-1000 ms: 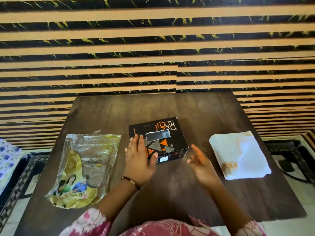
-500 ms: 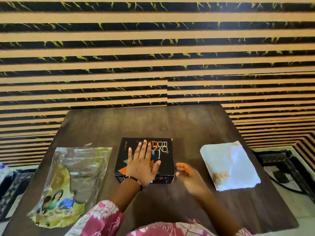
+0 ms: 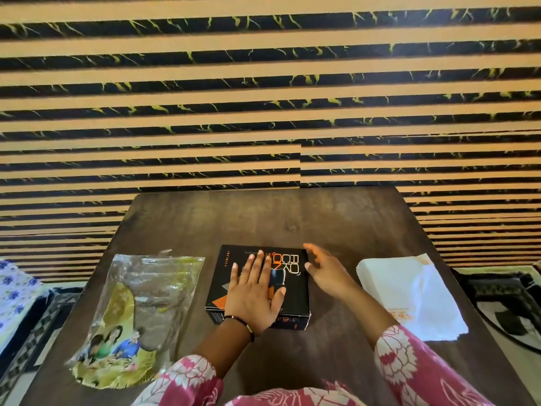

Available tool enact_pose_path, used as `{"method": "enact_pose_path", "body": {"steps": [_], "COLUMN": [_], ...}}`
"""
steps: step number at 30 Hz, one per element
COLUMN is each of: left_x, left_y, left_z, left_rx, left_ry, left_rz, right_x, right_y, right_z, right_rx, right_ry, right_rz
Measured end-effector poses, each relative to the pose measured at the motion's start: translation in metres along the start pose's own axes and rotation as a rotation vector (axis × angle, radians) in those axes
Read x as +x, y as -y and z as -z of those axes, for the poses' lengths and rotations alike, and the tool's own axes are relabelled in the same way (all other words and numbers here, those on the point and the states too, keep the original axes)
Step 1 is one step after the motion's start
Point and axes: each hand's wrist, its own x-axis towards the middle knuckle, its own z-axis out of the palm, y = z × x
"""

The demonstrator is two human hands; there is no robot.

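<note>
Black cardboard box with orange lettering [image 3: 294,300] lies lower centre on the dark wooden table [image 3: 292,218]. The left hand [image 3: 254,294] lies flat on its lid with straight fingers, hiding some print. The blurred right hand [image 3: 325,271], fingers loosely apart, meets its right edge.

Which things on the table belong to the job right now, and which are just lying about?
In hand: black box, left hand flat on its top, right hand at its right edge.
Lying about: printed plastic bag on the left, white paper on the right.
</note>
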Motion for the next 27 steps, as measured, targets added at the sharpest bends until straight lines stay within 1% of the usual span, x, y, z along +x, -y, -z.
{"method": "enact_pose_path", "body": {"steps": [9, 11, 14, 16, 19, 21, 25, 27], "left_x": [0.003, 0.003, 0.003, 0.004, 0.004, 0.004, 0.004, 0.004], "left_y": [-0.001, -0.001, -0.001, 0.0, 0.001, 0.001, 0.001, 0.002], "left_z": [-0.001, -0.001, 0.0, 0.0, -0.002, -0.003, -0.003, -0.004], "left_rx": [-0.013, -0.019, -0.009, -0.004, -0.021, -0.04, -0.026, -0.03], "left_ry": [-0.018, -0.021, -0.022, -0.017, -0.026, -0.045, -0.044, -0.058], "left_rz": [0.014, 0.016, 0.02, 0.013, 0.002, -0.003, -0.014, -0.013], "right_x": [0.004, 0.005, 0.004, -0.003, -0.016, -0.023, -0.032, -0.038], "right_y": [-0.022, -0.026, -0.034, -0.041, -0.053, -0.061, -0.082, -0.091], "right_z": [0.013, 0.014, 0.017, 0.015, 0.005, -0.007, -0.024, -0.03], "right_rx": [-0.19, -0.225, -0.34, -0.43, -0.589, -0.659, -0.717, -0.77], "right_ry": [-0.015, -0.052, -0.131, -0.129, -0.138, -0.117, -0.014, -0.028], "right_rz": [0.09, 0.083, 0.008, -0.026, -0.013, 0.003, -0.149, -0.154]}}
